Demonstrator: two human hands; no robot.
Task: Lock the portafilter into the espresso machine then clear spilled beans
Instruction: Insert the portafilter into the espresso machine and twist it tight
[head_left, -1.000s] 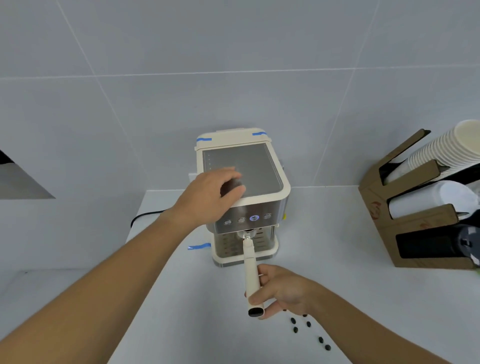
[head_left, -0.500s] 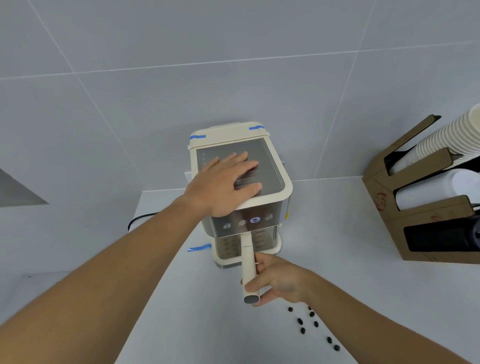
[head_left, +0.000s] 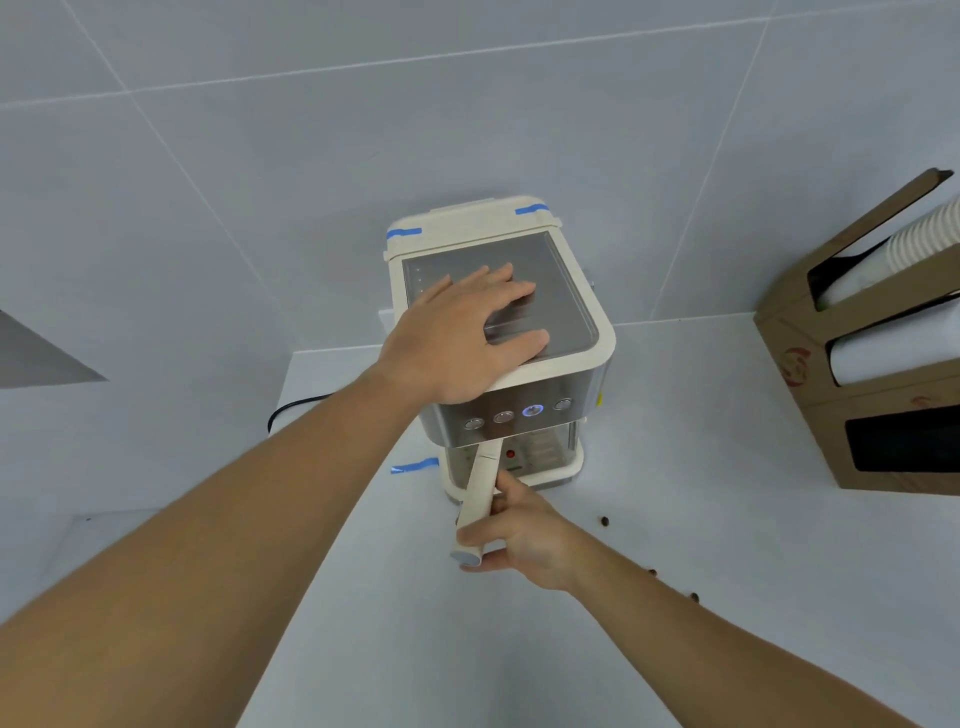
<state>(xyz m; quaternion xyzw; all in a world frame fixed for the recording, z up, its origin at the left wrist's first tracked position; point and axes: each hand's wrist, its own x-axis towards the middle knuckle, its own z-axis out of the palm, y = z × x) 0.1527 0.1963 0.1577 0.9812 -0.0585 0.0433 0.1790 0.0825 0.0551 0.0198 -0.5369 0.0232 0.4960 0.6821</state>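
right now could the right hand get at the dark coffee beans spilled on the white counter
Probably yes, once it lets go. The right hand is wrapped around the cream portafilter handle, so it is busy. The dark coffee beans lie on the bare white counter beside that wrist, with nothing between.

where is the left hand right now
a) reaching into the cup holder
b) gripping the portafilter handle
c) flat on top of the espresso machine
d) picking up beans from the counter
c: the left hand lies palm down, fingers spread, on the top of the espresso machine, while the right hand is the one gripping the portafilter handle.
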